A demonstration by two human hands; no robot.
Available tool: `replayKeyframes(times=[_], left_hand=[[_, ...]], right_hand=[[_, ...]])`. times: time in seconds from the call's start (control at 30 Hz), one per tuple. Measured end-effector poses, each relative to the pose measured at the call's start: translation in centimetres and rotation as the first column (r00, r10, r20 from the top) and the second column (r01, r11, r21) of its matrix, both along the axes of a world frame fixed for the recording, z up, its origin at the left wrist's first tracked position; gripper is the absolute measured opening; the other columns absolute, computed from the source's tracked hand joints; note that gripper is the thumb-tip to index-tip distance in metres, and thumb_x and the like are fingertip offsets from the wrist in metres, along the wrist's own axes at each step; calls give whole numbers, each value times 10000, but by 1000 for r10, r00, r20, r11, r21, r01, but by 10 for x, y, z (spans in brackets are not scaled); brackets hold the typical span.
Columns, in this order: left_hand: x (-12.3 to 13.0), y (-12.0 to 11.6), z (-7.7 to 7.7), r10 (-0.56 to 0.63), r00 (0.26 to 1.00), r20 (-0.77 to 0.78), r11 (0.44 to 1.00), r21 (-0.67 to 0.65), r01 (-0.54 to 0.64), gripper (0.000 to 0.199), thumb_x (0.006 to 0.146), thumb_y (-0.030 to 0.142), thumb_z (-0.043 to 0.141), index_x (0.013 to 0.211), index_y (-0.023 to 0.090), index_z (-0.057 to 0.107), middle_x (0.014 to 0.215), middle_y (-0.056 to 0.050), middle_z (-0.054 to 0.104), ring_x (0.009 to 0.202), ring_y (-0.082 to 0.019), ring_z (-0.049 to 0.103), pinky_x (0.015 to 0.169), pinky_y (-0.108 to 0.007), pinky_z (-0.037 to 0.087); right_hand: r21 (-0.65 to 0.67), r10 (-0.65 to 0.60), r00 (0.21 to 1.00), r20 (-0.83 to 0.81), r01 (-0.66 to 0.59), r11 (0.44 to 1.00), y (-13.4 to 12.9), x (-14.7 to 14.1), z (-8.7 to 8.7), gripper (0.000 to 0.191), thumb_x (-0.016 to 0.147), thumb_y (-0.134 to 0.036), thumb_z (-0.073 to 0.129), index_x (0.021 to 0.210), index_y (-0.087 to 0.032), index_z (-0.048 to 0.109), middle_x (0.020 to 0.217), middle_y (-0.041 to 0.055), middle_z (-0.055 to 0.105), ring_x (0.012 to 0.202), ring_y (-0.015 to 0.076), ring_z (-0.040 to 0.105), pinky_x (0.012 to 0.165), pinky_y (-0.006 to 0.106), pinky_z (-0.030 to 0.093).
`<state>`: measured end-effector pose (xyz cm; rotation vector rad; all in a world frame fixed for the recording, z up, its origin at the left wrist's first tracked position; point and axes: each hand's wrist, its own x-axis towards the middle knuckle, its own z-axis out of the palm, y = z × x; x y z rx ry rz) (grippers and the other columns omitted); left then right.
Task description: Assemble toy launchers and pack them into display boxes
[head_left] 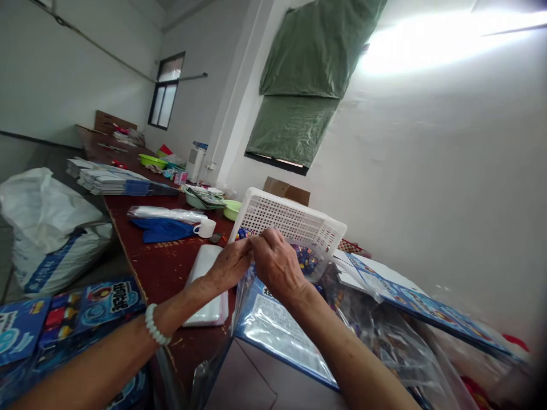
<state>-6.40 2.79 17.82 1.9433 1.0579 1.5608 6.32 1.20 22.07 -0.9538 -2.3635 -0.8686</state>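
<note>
My left hand [233,262] and my right hand [277,262] meet in the middle of the view. The fingers of both are closed in a pinch at the upper end of a clear plastic bag [243,299]. Inside the bag is a blue printed card [284,330] with a white text panel, slanting down toward me. The fingertips are partly hidden behind the right hand's knuckles. Just beyond the hands, a white perforated plastic basket [290,213] stands tilted, with small colourful wrapped items [305,259] in it.
A stack of clear bags [207,307] and a white mug [205,228] are on the dark red table [149,267]. Blue printed packs [85,319] lie at lower left, near a white sack [51,233]. Printed sheets [419,296] and loose plastic film [393,341] are at right.
</note>
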Motion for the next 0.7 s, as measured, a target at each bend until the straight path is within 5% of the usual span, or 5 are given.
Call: replayKeyframes(times=[0.1, 0.17, 0.33, 0.53, 0.7], left_hand=[[0, -4, 5, 55, 994, -90, 998, 24, -53, 223, 795, 356, 505, 693, 195, 620, 709, -54, 653, 716, -236, 584, 680, -308, 407], [1, -6, 5, 50, 988, -147, 998, 32, -45, 251, 818, 376, 490, 748, 207, 662, 757, -60, 684, 762, -249, 609, 729, -320, 415], [6, -5, 5, -3, 994, -107, 998, -70, -4, 448, 858, 517, 446, 1074, 204, 683, 1084, -63, 699, 1014, -261, 614, 899, -334, 416], [8, -3, 9, -46, 998, -52, 996, -78, 42, 458, 836, 524, 439, 869, 133, 676, 737, -41, 667, 753, -225, 606, 664, -284, 450], [2, -9, 9, 29, 988, -151, 1000, 1, -29, 362, 797, 484, 459, 680, 170, 593, 665, -36, 613, 658, -198, 542, 579, -266, 384]], right_hand=[[17, 10, 1000, 10, -10, 1000, 3, 0, 6, 174, 902, -143, 449, 864, -155, 618, 907, 97, 584, 847, 209, 516, 709, 299, 453], [-47, 13, 979, -206, -23, 999, 9, 5, 16, 173, 896, -160, 449, 853, -147, 615, 901, 90, 598, 827, 188, 535, 701, 288, 450], [-132, 11, 628, -778, -181, 975, 6, 39, 46, 244, 933, -203, 376, 893, -148, 611, 807, 40, 640, 759, 135, 575, 709, 272, 448], [-109, 24, 942, -334, -64, 992, -19, 31, 13, 165, 933, -204, 458, 963, -188, 620, 928, 48, 635, 786, 140, 589, 634, 236, 429], [38, -56, 998, -40, 57, 998, -14, 10, -7, 166, 946, -179, 414, 973, -191, 578, 921, 63, 597, 819, 181, 581, 527, 239, 392]])
